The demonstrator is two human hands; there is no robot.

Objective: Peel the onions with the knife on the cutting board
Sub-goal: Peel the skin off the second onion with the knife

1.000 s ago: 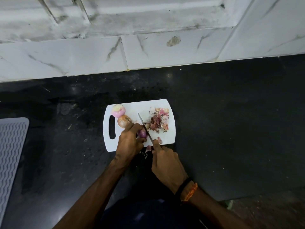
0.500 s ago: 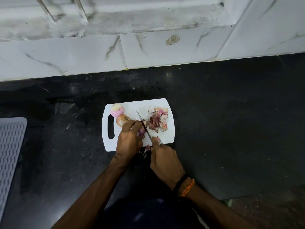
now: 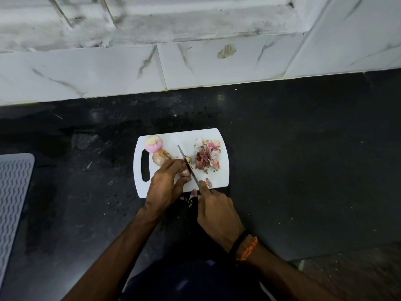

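A white cutting board (image 3: 223, 148) with a handle slot on its left lies on the dark counter. My left hand (image 3: 166, 183) grips a small purple onion (image 3: 184, 173) near the board's front, mostly hidden by the fingers. My right hand (image 3: 217, 211) holds the knife (image 3: 188, 165), index finger along the spine, and the blade lies against the onion's right side. A peeled pink onion (image 3: 153, 144) and an unpeeled brown onion (image 3: 161, 157) sit at the board's back left. A heap of onion skins (image 3: 208, 157) lies at the back right.
The black counter (image 3: 303, 159) runs back to a white marble-tiled wall (image 3: 217, 61). A grey ribbed mat (image 3: 13, 192) lies at the far left edge. Small peel scraps (image 3: 191, 195) lie just off the board's front edge. Loose crumbs dot the counter.
The knife blade has worked against the onion held in my left hand, and a small cut end now lies beside the blade. Both hands stay in nearly the same place.
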